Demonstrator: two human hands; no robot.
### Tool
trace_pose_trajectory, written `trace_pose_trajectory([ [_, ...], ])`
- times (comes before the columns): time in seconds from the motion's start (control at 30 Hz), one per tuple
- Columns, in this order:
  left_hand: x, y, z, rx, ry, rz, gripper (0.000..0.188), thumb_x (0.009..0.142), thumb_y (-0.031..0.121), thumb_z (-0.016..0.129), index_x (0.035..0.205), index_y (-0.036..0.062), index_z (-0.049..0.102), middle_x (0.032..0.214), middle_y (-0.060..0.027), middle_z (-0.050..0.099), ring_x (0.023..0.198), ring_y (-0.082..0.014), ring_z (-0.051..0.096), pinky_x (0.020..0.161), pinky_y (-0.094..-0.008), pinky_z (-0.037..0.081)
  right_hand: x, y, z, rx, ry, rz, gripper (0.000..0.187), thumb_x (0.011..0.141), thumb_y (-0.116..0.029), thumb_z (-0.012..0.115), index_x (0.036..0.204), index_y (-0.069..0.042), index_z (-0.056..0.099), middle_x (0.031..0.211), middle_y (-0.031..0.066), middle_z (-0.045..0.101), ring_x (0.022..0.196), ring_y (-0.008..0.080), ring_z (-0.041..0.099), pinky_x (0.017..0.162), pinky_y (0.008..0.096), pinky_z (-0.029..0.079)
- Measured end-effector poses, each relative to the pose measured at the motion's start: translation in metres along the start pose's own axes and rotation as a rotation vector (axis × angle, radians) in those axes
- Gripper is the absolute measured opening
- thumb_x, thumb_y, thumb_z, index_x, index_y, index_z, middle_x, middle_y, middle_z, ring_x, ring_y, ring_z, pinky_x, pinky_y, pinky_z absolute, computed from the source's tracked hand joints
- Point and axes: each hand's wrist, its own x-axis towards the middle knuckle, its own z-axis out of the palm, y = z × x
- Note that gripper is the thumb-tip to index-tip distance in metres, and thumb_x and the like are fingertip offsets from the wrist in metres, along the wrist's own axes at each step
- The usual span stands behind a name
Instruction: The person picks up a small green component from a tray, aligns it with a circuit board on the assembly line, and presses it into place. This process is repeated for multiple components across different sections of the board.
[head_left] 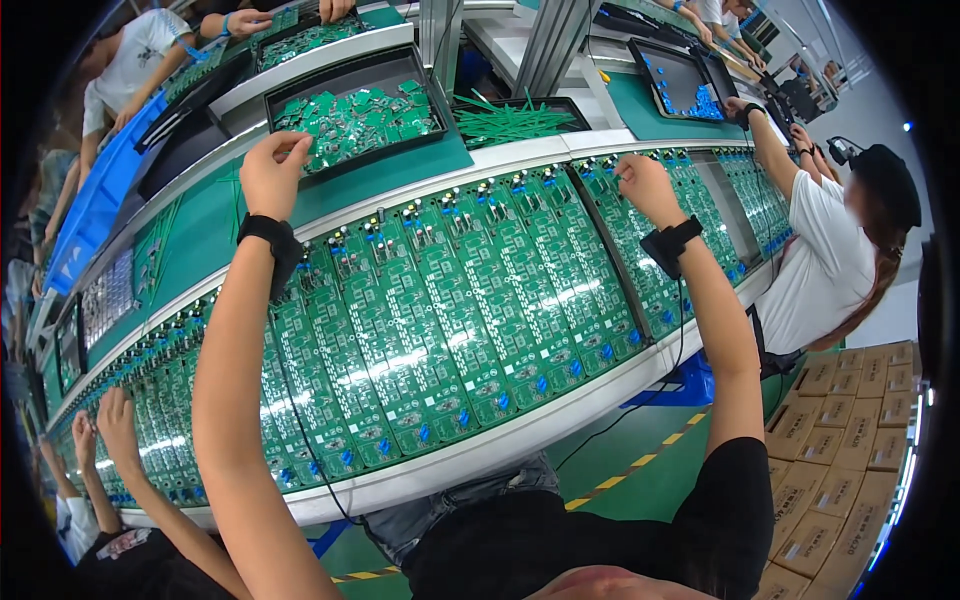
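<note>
My left hand [272, 182] is raised beside the near left corner of a black tray [388, 153], its thumb and fingers pinched together. Whatever it may hold is too small to make out. Heaped in that tray are small green circuit boards [360, 112]. My right hand [652, 192] hovers over the far edge of the line, fingertips closed in a pinch; any part between them is hidden. Below both hands, long green circuit boards [450, 300] lie side by side, with blue components along the near edge and taller parts along the far edge. Each wrist wears a black band.
Thin green strips fill another black tray [520, 122]. Blue parts lie in a tray [655, 80] further right. A dark bar [612, 255] crosses the line. Co-workers' arms [140, 455] reach in at left; a person in white [825, 235] works at right. Cartons [840, 450] stand behind.
</note>
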Motion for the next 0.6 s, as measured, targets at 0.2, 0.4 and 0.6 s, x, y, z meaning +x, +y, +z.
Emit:
trace_pose_trajectory([
  [0.2, -0.018, 0.027, 0.016, -0.396, -0.169, -0.041, 0.02, 0.079, 0.01, 0.062, 0.096, -0.0007, 0.061, 0.083, -0.0058, 0.062, 0.073, -0.0122, 0.06, 0.062, -0.0228, 0.048, -0.001, -0.008, 0.003, 0.013, -0.011, -0.013, 0.016, 0.063, -0.002, 0.058, 0.078, -0.003, 0.061, 0.068, 0.0094, 0.06, 0.064, 0.0219, 0.059, 0.06, 0.0308, 0.048],
  [0.4, -0.042, 0.062, 0.023, -0.599, -0.241, -0.105, 0.019, 0.077, 0.004, 0.061, 0.095, -0.0017, 0.059, 0.083, -0.0073, 0.062, 0.072, -0.0128, 0.06, 0.062, -0.0235, 0.049, 0.002, -0.014, -0.001, -0.098, -0.095, -0.028, 0.019, 0.067, -0.005, 0.061, 0.086, -0.004, 0.061, 0.077, 0.012, 0.061, 0.066, 0.023, 0.06, 0.06, 0.0296, 0.048],
  [0.6, -0.062, 0.084, 0.049, -0.64, -0.416, -0.103, 0.018, 0.074, 0.001, 0.062, 0.092, -0.001, 0.057, 0.085, -0.0083, 0.062, 0.077, -0.0136, 0.061, 0.067, -0.0235, 0.049, -0.018, -0.129, -0.02, 0.343, 0.09, -0.337, 0.031, 0.078, -0.013, 0.062, 0.107, -0.005, 0.054, 0.096, 0.0096, 0.058, 0.07, 0.0153, 0.059, 0.061, 0.0257, 0.048],
])
